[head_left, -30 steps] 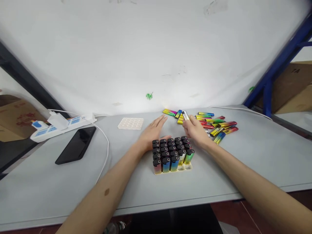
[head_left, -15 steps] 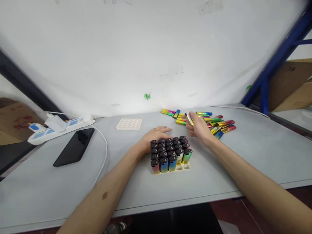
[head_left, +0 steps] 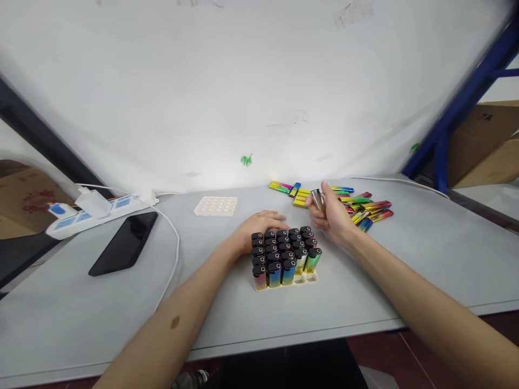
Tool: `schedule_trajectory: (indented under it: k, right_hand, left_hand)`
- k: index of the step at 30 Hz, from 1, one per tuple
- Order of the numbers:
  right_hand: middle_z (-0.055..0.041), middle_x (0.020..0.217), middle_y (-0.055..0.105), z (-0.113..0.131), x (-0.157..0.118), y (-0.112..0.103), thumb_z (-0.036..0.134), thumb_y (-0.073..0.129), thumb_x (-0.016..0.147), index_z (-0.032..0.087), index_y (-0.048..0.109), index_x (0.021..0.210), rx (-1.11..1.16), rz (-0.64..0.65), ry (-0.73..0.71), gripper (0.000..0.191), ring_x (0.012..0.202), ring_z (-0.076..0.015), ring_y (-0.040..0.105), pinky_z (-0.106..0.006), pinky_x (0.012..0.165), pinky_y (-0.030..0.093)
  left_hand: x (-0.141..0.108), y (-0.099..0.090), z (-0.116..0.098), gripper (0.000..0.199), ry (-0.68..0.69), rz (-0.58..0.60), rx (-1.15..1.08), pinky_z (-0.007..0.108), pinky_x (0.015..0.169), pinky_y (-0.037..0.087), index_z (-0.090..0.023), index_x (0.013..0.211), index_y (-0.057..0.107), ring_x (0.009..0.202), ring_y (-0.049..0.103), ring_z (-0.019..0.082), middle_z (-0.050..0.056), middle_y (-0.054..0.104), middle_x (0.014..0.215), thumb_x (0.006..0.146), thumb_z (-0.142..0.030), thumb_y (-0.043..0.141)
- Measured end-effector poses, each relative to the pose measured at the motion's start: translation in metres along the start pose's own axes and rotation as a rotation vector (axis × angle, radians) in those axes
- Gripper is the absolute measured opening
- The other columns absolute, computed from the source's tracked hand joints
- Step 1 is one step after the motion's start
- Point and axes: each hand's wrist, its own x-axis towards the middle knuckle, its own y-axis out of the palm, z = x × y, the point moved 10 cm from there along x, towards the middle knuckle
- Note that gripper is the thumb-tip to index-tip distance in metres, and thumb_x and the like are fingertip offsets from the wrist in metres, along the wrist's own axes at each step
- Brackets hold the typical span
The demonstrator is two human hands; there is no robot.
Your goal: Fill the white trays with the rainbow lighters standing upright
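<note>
My right hand (head_left: 333,216) is raised beside a pile of shiny rainbow-coloured lighter cases (head_left: 377,205). Its fingers wrap round a silvery lighter case (head_left: 318,200), with the thumb lifted off it. On the grey table, black-topped lighters (head_left: 285,254) stand upright in rows in a white holder (head_left: 279,286). Two holes show at the holder's near right corner. My left hand (head_left: 259,227) lies at the back left of these lighters, fingers stretched out to the right and partly hidden behind them; it holds nothing visible.
A second white holder (head_left: 215,206) lies at the back. On the left are a black phone (head_left: 124,243), a white power strip (head_left: 101,213) with plugs, and a loose white cable (head_left: 177,254). A white wall (head_left: 243,97) rises behind the table.
My right thumb has lifted off the lighter case, which now shows more tilted in my fingers. My left hand stays in place; the view has shifted very slightly.
</note>
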Motion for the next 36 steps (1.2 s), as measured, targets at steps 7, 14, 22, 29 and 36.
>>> schedule_trajectory:
  k: [7, 14, 22, 29, 36]
  right_hand:
    - [0.0088, 0.041, 0.017, -0.007, 0.000, -0.001, 0.060, 0.040, 0.090, 0.023, 0.030, 0.054, -0.022, -0.019, 0.057, 0.052, 0.035, -0.0065, 0.010, -0.024, 0.036, 0.009]
    - [0.0074, 0.039, 0.018, -0.009, 0.002, -0.002, 0.045, 0.038, 0.089, 0.023, 0.031, 0.051, -0.042, -0.023, 0.052, 0.044, 0.035, -0.0071, 0.009, -0.024, 0.035, 0.008]
    - [0.0077, 0.041, 0.019, -0.010, 0.001, -0.003, 0.050, 0.040, 0.089, 0.023, 0.033, 0.053, -0.078, -0.044, 0.036, 0.046, 0.035, -0.0070, 0.011, -0.024, 0.035, 0.009]
    - [0.0075, 0.042, 0.019, -0.010, -0.001, 0.003, 0.058, 0.040, 0.091, 0.022, 0.035, 0.052, -0.125, -0.017, 0.016, 0.053, 0.037, -0.0067, 0.011, -0.024, 0.036, 0.009]
    - [0.0067, 0.041, 0.020, -0.012, 0.002, 0.002, 0.046, 0.038, 0.090, 0.022, 0.036, 0.050, -0.155, 0.016, -0.002, 0.047, 0.037, -0.0072, 0.011, -0.024, 0.036, 0.010]
  left_hand:
    - [0.000, -0.003, -0.005, 0.030, 0.025, -0.054, 0.017, 0.041, 0.114, 0.037, -0.029, 0.115, 0.069, 0.133, 0.048, 0.019, 0.000, 0.060, 0.137, 0.096, -0.033, 0.045]
    - [-0.002, -0.007, -0.009, 0.031, 0.008, -0.073, 0.000, 0.041, 0.113, 0.038, -0.027, 0.113, 0.069, 0.131, 0.050, 0.020, 0.002, 0.062, 0.134, 0.097, -0.035, 0.044]
    - [-0.002, -0.008, -0.012, 0.031, 0.009, -0.065, -0.004, 0.042, 0.112, 0.039, -0.027, 0.113, 0.069, 0.132, 0.049, 0.021, 0.002, 0.062, 0.135, 0.097, -0.035, 0.043]
    - [-0.002, -0.008, -0.013, 0.032, 0.004, -0.062, -0.003, 0.039, 0.113, 0.037, -0.025, 0.114, 0.068, 0.132, 0.049, 0.020, 0.002, 0.062, 0.135, 0.098, -0.036, 0.042]
    - [-0.002, -0.008, -0.013, 0.032, -0.016, -0.049, -0.012, 0.039, 0.114, 0.037, -0.025, 0.115, 0.067, 0.133, 0.048, 0.020, 0.003, 0.061, 0.135, 0.098, -0.037, 0.043]
